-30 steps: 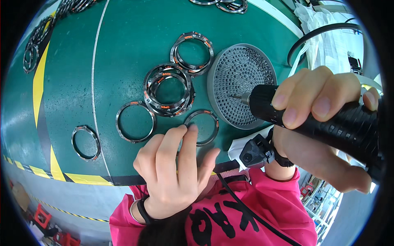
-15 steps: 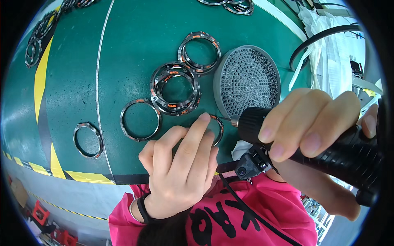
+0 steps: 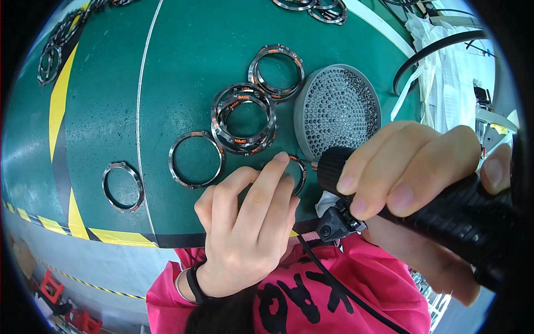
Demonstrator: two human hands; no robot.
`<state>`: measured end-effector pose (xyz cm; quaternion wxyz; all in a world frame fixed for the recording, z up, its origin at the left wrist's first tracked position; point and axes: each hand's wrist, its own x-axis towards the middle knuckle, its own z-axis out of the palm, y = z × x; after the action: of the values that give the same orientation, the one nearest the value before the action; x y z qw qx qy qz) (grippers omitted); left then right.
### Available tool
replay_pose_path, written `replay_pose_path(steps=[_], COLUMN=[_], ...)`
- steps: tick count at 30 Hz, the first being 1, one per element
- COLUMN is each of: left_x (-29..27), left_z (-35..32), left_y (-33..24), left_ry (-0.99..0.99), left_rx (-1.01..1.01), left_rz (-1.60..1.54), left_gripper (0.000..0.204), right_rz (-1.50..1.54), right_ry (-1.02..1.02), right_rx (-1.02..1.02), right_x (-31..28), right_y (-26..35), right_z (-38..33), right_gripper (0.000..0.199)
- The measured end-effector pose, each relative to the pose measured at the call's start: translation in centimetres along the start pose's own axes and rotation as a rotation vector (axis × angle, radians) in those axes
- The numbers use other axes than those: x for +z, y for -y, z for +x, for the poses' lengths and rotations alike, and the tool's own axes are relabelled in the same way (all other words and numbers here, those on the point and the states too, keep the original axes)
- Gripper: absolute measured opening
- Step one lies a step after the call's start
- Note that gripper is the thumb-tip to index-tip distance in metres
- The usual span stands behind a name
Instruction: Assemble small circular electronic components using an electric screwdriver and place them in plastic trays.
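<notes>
The left hand (image 3: 242, 239) apparently steadies a metal bezel ring (image 3: 303, 177) on the worktop (image 3: 183, 61), its grip too hidden to judge; the right hand (image 3: 409, 167) wraps an electric screwdriver (image 3: 456, 225), seemingly aiming its bit (image 3: 309, 162) ringward. A grey dish (image 3: 300, 122) sits beyond, presumably handy.

On the green counter (image 3: 178, 61), the left hand (image 3: 242, 239) has its fingers (image 3: 267, 181) on a dark ring (image 3: 302, 179); the right hand (image 3: 411, 167) grips a black screwdriver (image 3: 445, 225), its bit (image 3: 313, 165) at that ring's rim. Stacked rings (image 3: 243, 146) lie beyond, left of a gray dish (image 3: 299, 122).
</notes>
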<state>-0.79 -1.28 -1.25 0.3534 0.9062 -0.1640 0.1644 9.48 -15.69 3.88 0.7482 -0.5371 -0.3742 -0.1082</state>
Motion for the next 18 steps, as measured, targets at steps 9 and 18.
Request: replay_pose_path(steps=[9,18], left_x=[-0.2,-0.2], left_z=[0.1,0.0], left_y=[-0.1,-0.2], left_ry=[0.043,0.028], left_rx=[-0.040,-0.059], left_rz=[0.037,0.068], left_gripper=[0.028,0.026], right_rz=[-0.248,-0.241], right_ry=[0.209,0.251], right_rx=[0.101,0.116], right_x=[-2.9,-2.8], right_y=[3.8,3.3], right_z=[0.6,0.7], right_gripper=[0.088,0.088])
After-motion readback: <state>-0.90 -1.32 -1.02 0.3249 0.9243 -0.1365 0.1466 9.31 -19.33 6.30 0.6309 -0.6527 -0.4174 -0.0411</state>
